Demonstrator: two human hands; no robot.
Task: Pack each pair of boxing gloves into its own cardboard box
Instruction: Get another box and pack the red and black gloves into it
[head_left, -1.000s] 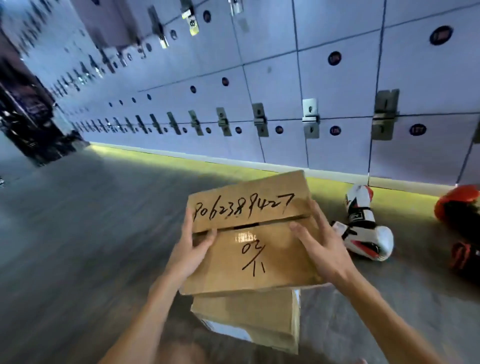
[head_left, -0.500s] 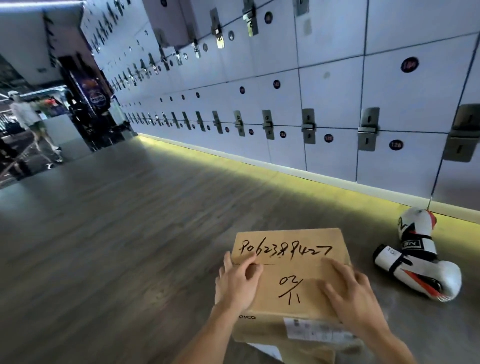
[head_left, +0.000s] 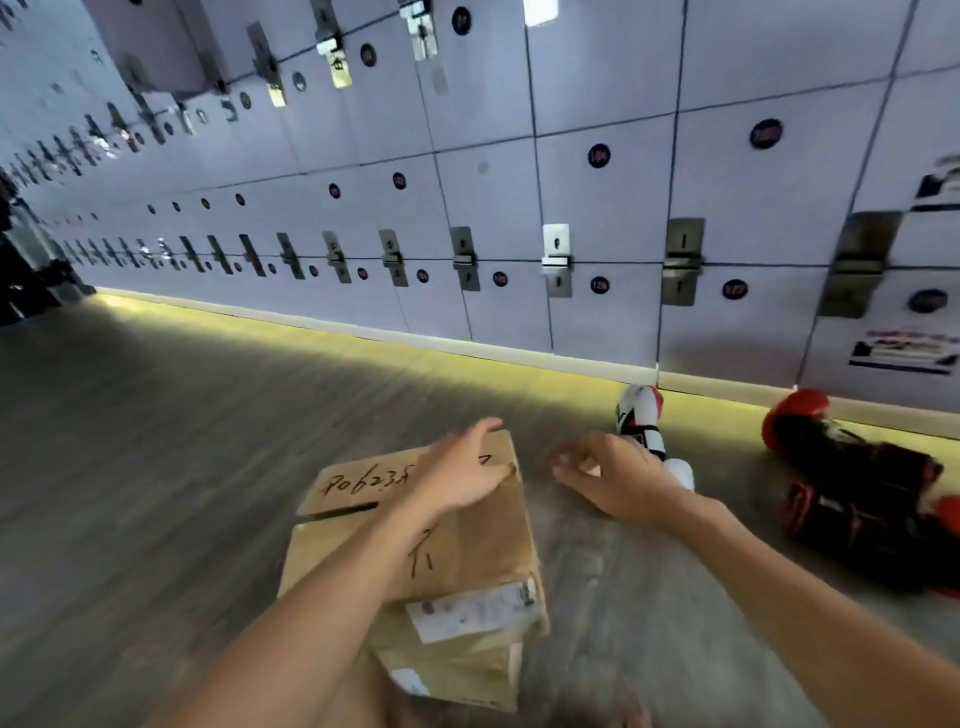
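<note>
A closed cardboard box (head_left: 363, 540) with handwritten numbers lies on top of a second cardboard box (head_left: 467, 670) on the floor. My left hand (head_left: 462, 478) rests flat on the top box's far right corner, fingers spread. To the right of the box, my right hand (head_left: 608, 478) hovers above the floor, empty, with its fingers loosely apart. Just behind it lies a white and red boxing glove (head_left: 641, 421), partly hidden by the hand. A black and red pair of boxing gloves (head_left: 852, 478) lies further right.
A long wall of pale lockers (head_left: 597, 208) with metal latches runs across the back, with a lit yellow strip along its base. The grey wood-look floor (head_left: 156, 467) stretches out to the left.
My right hand has lifted off the box lid and moved right toward the white glove. My left hand slid to the box's far right corner. The view swung right, bringing the black gloves in.
</note>
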